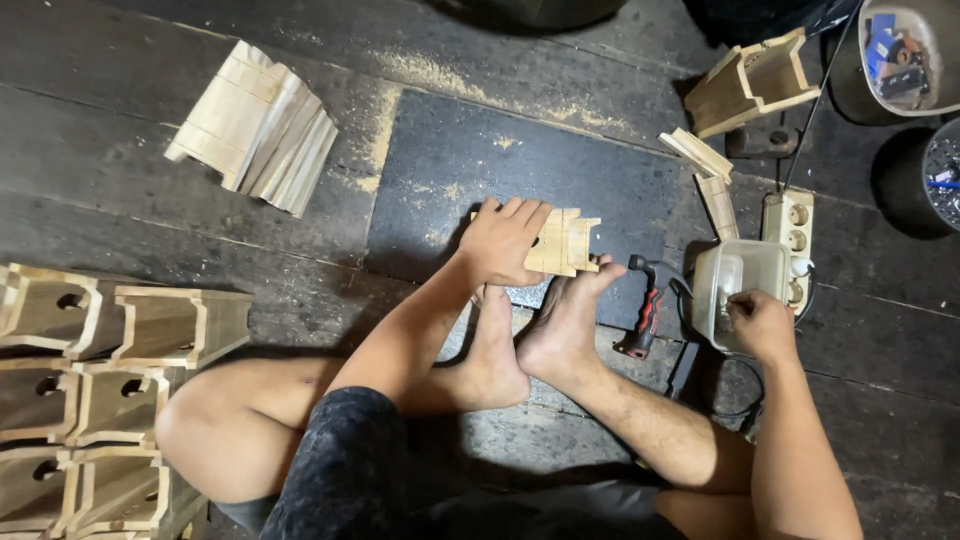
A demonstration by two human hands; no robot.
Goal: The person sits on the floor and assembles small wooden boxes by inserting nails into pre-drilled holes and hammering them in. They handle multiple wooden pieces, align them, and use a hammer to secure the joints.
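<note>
Dark plank floor (120, 130), sawdust-strewn

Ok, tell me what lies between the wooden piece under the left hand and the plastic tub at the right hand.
In the head view, a hammer with a red-and-black handle lies on the floor between the wooden piece and the plastic tub.
</note>
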